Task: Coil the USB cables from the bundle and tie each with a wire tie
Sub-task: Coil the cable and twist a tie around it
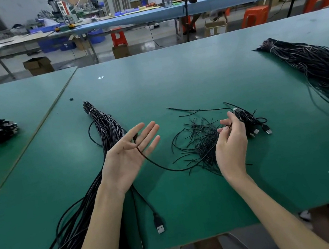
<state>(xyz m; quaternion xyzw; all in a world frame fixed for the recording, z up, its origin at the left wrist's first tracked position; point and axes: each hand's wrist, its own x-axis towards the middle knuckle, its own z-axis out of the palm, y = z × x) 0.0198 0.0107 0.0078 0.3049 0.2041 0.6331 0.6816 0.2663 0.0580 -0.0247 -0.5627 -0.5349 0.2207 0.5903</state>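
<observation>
- Left hand (129, 153) lay wide open, palm up, with a thin black USB cable (166, 168) draped across its fingers.
- Right hand (230, 142) pinched that cable (thumb against forefinger) over the loose black wire ties (200, 140).
- Tied black cable bundle (106, 128) lay left on the green table (173, 76).

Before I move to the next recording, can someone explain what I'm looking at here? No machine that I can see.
There is no machine: one camera on a person's head looks down at their bare hands over a green table. The left hand is open, palm up, with a black cable draped across its fingers. The right hand pinches a thin black strand; whether it is that cable I cannot tell. Beside it lies a pile of wire ties. A tied bundle of USB cables runs under the left arm.
</observation>
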